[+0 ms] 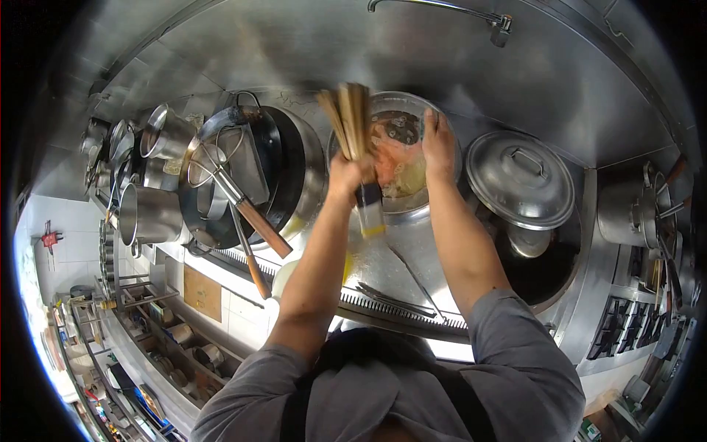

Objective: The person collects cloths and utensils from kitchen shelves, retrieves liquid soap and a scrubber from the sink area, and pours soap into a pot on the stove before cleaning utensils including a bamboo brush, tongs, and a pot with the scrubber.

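Note:
My left hand [349, 177] is closed around a bundle of long tan strands [353, 118], blurred by motion. Its upper end fans out loosely; the lower end below my fist has a dark band and a yellow edge. I cannot tell what kind of bundle it is. Beside it, a round metal pot [406, 214] holds bubbly liquid with a pink-red mass [398, 156] and a yellow-green piece [409, 178]. My right hand [439, 147] is over the pot's right side near the rim, fingers stretched upward. Nothing shows in it.
Right of the pot sits a lidded pan [521, 180]. A large black wok [283, 191] stands left, with wooden-handled strainers [254, 217], and several steel pots [151, 214] beyond. Thin metal rods [398, 300] lie on the stove front. A faucet [442, 10] hangs above.

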Demonstrator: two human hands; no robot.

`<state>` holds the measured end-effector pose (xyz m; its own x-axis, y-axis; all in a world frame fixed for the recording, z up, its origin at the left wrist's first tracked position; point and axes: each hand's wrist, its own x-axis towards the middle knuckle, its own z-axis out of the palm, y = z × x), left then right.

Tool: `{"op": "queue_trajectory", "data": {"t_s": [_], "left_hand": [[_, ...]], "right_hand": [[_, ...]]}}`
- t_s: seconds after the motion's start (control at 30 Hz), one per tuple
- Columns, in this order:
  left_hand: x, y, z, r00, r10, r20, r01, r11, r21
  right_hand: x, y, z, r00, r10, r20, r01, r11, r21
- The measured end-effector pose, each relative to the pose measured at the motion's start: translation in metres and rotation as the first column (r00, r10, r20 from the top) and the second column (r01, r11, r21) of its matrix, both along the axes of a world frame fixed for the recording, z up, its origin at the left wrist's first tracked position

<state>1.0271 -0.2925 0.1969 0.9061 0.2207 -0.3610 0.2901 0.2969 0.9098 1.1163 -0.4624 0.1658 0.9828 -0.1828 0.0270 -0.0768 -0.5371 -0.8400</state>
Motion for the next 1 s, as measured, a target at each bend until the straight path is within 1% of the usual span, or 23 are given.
{"op": "queue_trajectory", "data": {"t_s": [0.07,0.13,0.2,0.23,0.27,0.3,0.37,0.4,0.43,0.5,0.53,0.57,0.63,0.67,0.7,0.73,0.77,0.8,0.83,0.87,0.9,0.97,1.0], "left_hand": [[0.036,0.009,-0.009,0.990,0.132,0.057,-0.128,0.990,-0.065],[0.067,0.009,-0.022,0.993,0.119,-0.014,-0.119,0.975,-0.190],[0.080,0.002,-0.058,0.990,0.133,-0.036,-0.138,0.967,-0.213],[0.081,-0.003,-0.073,0.998,0.070,0.008,-0.069,0.991,-0.113],[0.084,-0.006,-0.093,0.999,-0.001,0.046,0.001,1.000,-0.010],[0.087,-0.010,-0.111,0.999,-0.007,0.038,0.007,1.000,-0.018],[0.090,-0.018,-0.143,0.988,-0.022,0.152,-0.005,0.984,0.176],[0.089,-0.020,-0.150,0.985,-0.045,0.166,0.024,0.992,0.121],[0.090,-0.021,-0.149,0.986,-0.043,0.164,0.024,0.993,0.114],[0.096,-0.018,-0.144,0.992,-0.091,-0.083,0.106,0.974,0.201],[0.096,-0.020,-0.137,0.992,-0.094,-0.080,0.108,0.974,0.200],[0.093,-0.022,-0.127,0.998,-0.055,0.000,0.055,0.989,0.135],[0.089,-0.027,-0.100,0.997,-0.022,0.078,0.017,0.997,0.071],[0.087,-0.028,-0.083,0.996,0.051,0.072,-0.042,0.992,-0.119],[0.086,-0.028,-0.064,0.991,0.124,0.054,-0.102,0.948,-0.303],[0.081,-0.025,-0.038,0.996,0.050,0.079,-0.024,0.954,-0.299],[0.081,-0.023,-0.028,0.995,0.052,0.087,-0.024,0.956,-0.292],[0.080,-0.022,-0.018,0.982,0.072,0.175,-0.011,0.944,-0.330],[0.080,-0.021,-0.009,0.960,0.095,0.263,0.009,0.930,-0.367],[0.077,-0.020,0.000,0.954,0.054,0.294,0.057,0.932,-0.358],[0.073,-0.023,0.006,0.952,0.050,0.301,0.063,0.933,-0.354],[0.059,-0.038,0.015,0.961,0.088,0.262,0.071,0.837,-0.542],[0.048,-0.050,0.022,0.975,0.159,0.155,-0.036,0.802,-0.596]], "right_hand": [[0.004,0.000,-0.026,0.997,0.000,-0.075,0.002,1.000,0.030],[-0.007,0.004,-0.053,0.952,0.239,-0.193,-0.291,0.902,-0.320],[-0.003,0.005,-0.091,0.946,0.270,-0.178,-0.319,0.867,-0.383],[-0.001,0.004,-0.104,0.940,0.305,-0.156,-0.342,0.827,-0.445],[0.003,0.007,-0.095,0.916,0.279,-0.288,-0.380,0.832,-0.403],[0.008,0.007,-0.089,0.916,0.271,-0.297,-0.378,0.832,-0.407],[0.014,0.005,-0.085,0.873,0.241,-0.423,-0.390,0.866,-0.312],[0.008,0.006,-0.084,0.941,0.182,-0.285,-0.272,0.907,-0.321],[0.003,0.008,-0.088,0.941,0.180,-0.288,-0.273,0.905,-0.327],[-0.008,0.016,-0.099,0.994,0.024,0.105,-0.017,0.997,-0.073],[-0.027,0.020,-0.075,0.995,0.099,0.025,-0.099,0.995,0.014],[-0.047,0.025,-0.063,0.971,0.197,0.133,-0.202,0.979,0.018],[-0.076,0.032,-0.067,0.920,0.215,0.328,-0.167,0.971,-0.171],[-0.082,0.030,-0.069,0.920,0.209,0.333,-0.161,0.973,-0.166],[-0.085,0.027,-0.070,0.948,0.098,0.303,-0.093,0.995,-0.032],[-0.089,0.024,-0.070,0.967,-0.006,0.255,-0.021,0.995,0.102],[-0.089,0.020,-0.069,0.965,-0.006,0.263,-0.024,0.994,0.109],[-0.088,0.014,-0.067,0.977,-0.173,0.127,0.107,0.906,0.409],[-0.086,0.011,-0.062,0.956,-0.288,-0.052,0.251,0.717,0.650],[-0.083,0.014,-0.057,0.926,-0.378,0.002,0.205,0.507,0.837],[-0.085,0.014,-0.053,0.925,-0.381,0.008,0.200,0.504,0.840],[-0.096,0.015,-0.004,0.941,-0.280,-0.188,0.281,0.346,0.895],[-0.095,0.014,-0.009,0.932,-0.299,-0.207,0.338,0.503,0.795]]}}
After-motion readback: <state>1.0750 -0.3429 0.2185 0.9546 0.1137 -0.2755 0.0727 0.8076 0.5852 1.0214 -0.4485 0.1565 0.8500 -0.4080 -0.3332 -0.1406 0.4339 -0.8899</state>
